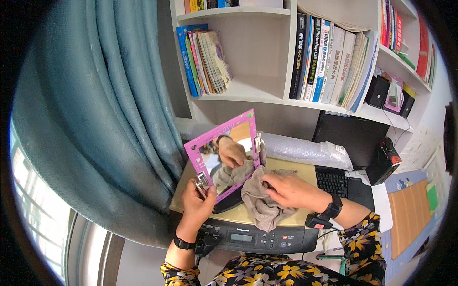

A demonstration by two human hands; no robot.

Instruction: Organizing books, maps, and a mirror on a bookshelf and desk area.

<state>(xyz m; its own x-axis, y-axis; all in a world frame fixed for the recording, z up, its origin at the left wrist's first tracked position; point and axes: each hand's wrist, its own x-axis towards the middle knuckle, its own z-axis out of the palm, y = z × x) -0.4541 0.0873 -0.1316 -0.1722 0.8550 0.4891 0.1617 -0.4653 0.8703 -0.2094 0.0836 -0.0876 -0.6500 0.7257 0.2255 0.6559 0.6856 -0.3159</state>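
A rectangular mirror (229,153) with a patterned pink-purple frame stands tilted on a dark base (229,203). Metal pivot brackets sit at its two sides. My left hand (198,200) grips the left bracket (201,183), with the thumb at the frame's lower left corner. In my right hand (293,189) is a bunched grey-brown cloth (266,211), held by the mirror's lower right corner. The glass reflects a hand and the cloth. Under the mirror is a Lenovo printer (257,241) with a yellowish top (307,214).
A bubble-wrapped roll (304,150) lies behind the mirror. To the right are a black keyboard (332,184), a dark monitor (350,137) and a black box-shaped device (381,166). White shelves (247,98) with books (322,64) rise behind. A blue-grey curtain (107,125) hangs at left.
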